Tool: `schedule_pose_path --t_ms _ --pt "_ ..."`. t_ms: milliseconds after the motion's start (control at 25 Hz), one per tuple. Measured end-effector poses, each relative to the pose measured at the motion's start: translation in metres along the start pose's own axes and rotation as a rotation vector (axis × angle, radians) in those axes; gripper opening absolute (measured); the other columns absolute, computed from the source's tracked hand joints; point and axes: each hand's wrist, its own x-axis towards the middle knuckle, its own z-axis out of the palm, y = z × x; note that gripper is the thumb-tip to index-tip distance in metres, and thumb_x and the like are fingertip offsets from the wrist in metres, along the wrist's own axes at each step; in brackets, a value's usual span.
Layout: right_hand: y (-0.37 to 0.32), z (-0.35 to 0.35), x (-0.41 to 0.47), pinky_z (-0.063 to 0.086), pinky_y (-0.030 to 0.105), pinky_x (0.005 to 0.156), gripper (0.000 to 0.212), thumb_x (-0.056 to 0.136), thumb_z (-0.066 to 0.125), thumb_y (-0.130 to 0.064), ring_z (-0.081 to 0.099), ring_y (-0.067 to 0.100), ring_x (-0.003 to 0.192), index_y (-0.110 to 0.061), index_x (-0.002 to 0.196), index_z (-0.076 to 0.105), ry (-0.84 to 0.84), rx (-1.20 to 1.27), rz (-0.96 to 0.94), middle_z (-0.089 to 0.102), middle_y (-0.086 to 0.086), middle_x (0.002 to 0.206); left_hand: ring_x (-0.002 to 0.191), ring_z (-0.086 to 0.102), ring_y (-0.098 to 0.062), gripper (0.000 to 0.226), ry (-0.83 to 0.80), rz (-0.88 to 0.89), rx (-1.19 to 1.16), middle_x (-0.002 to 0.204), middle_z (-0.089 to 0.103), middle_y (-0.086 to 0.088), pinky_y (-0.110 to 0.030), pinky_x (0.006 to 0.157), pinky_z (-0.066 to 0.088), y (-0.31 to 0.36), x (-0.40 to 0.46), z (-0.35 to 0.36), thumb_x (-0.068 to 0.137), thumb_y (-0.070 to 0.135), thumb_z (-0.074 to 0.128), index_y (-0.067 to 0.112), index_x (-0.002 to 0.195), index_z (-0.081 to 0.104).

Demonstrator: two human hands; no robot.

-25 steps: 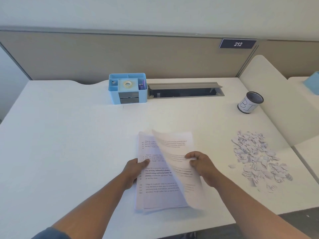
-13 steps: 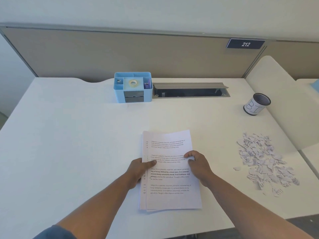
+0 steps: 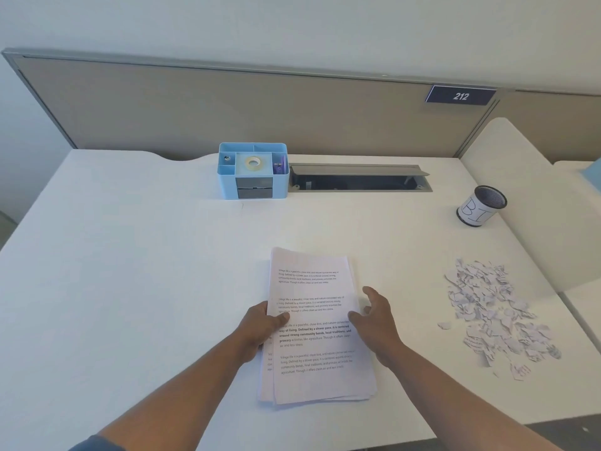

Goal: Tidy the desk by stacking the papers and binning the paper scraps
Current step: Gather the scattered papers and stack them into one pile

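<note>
Head view shows the papers [image 3: 313,327] stacked centrally on the table [image 3: 130,271], left hand [image 3: 260,323] pinching their left edge, right hand [image 3: 377,317] spread beside them, nearer the paper scraps [image 3: 494,310] and bin [image 3: 481,206] to its right.

Bare desk [image 3: 130,271] lies left of the papers [image 3: 317,323]; scraps [image 3: 491,317] and cup [image 3: 481,206] crowd the right.

Both forearms are bare from wrist to elbow. A dark blue sleeve [image 3: 97,443] edge shows on the left arm only.
</note>
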Motion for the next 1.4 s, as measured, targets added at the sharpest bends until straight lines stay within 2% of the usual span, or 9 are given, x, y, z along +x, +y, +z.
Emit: schedule_pose_path --t_ms 160,320,480,600,720,880,1040,1200,1400 --pt "-0.007 -0.007 0.001 0.044 0.048 0.112 0.088 0.087 0.083 -0.023 0.054 0.026 0.133 -0.018 0.158 0.031 -0.126 0.243 0.115 0.05 0.002 0.149 0.094 0.079 -0.029 0.021 0.002 0.132 -0.004 0.106 0.081 -0.007 -0.045 0.08 0.063 0.003 -0.011 -0.001 0.1 0.013 0.068 0.014 0.121 0.068" --pt "-0.036 -0.014 -0.003 0.056 0.051 0.1 0.048 0.084 0.083 -0.011 0.072 0.031 0.113 -0.012 0.13 0.067 -0.309 0.519 -0.006 0.074 0.01 0.125 0.098 0.078 -0.031 0.021 -0.023 0.368 -0.047 0.112 0.079 -0.01 -0.042 0.079 0.064 0.032 -0.032 -0.005 0.098 0.015 0.071 0.017 0.12 0.071" --pt "-0.072 -0.016 -0.007 0.061 0.037 0.088 0.03 0.087 0.08 -0.008 0.074 0.025 0.109 -0.021 0.114 0.078 -0.246 0.556 -0.268 0.077 0.006 0.12 0.1 0.076 -0.014 0.021 0.102 0.592 -0.035 0.111 0.079 0.002 -0.023 0.08 0.06 0.061 -0.054 -0.007 0.1 0.017 0.069 0.034 0.106 0.078" --pt "-0.077 -0.007 -0.01 0.059 0.031 0.086 0.03 0.084 0.082 -0.016 0.073 0.022 0.108 -0.023 0.112 0.078 -0.209 0.554 -0.337 0.077 0.004 0.118 0.099 0.073 -0.01 0.022 0.189 0.653 -0.006 0.108 0.079 0.008 -0.021 0.079 0.057 0.062 -0.06 -0.007 0.102 0.016 0.066 0.035 0.104 0.077" --pt "-0.072 0.003 -0.011 0.058 0.034 0.088 0.036 0.084 0.079 -0.014 0.072 0.028 0.112 -0.018 0.119 0.074 -0.248 0.625 -0.355 0.075 0.009 0.122 0.106 0.072 -0.018 0.014 0.219 0.696 -0.066 0.112 0.077 0.003 -0.031 0.088 0.057 0.061 -0.064 -0.009 0.102 0.026 0.066 0.024 0.114 0.071" --pt "-0.069 0.014 -0.017 0.059 0.034 0.085 0.046 0.08 0.065 0.0 0.071 0.031 0.11 -0.013 0.124 0.069 -0.339 0.814 -0.363 0.072 0.016 0.124 0.107 0.068 -0.016 0.044 0.195 0.824 -0.139 0.115 0.07 0.0 -0.029 0.085 0.058 0.066 -0.072 -0.007 0.101 0.05 0.049 0.012 0.12 0.058" --pt "-0.067 0.031 -0.025 0.059 0.034 0.082 0.05 0.076 0.063 0.002 0.072 0.031 0.108 -0.01 0.125 0.064 -0.3 0.814 -0.361 0.072 0.018 0.123 0.109 0.064 -0.027 0.051 0.21 0.862 -0.185 0.118 0.066 -0.01 -0.044 0.089 0.055 0.066 -0.072 -0.001 0.105 0.048 0.036 0.005 0.126 0.052" --pt "-0.063 0.027 -0.024 0.059 0.03 0.079 0.035 0.074 0.065 -0.005 0.073 0.021 0.097 -0.02 0.104 0.078 -0.222 0.707 -0.332 0.078 0.007 0.108 0.101 0.06 -0.012 0.04 0.251 0.858 -0.214 0.107 0.063 0.009 -0.029 0.083 0.054 0.064 -0.069 -0.002 0.104 0.052 0.035 0.021 0.12 0.055" --pt "-0.059 0.025 -0.022 0.06 0.032 0.082 0.036 0.075 0.067 -0.003 0.072 0.024 0.101 -0.019 0.105 0.079 -0.282 0.714 -0.291 0.077 0.009 0.111 0.108 0.067 -0.012 0.031 0.197 0.773 -0.119 0.116 0.069 0.011 -0.03 0.085 0.06 0.059 -0.062 -0.006 0.095 0.046 0.062 0.034 0.124 0.058"
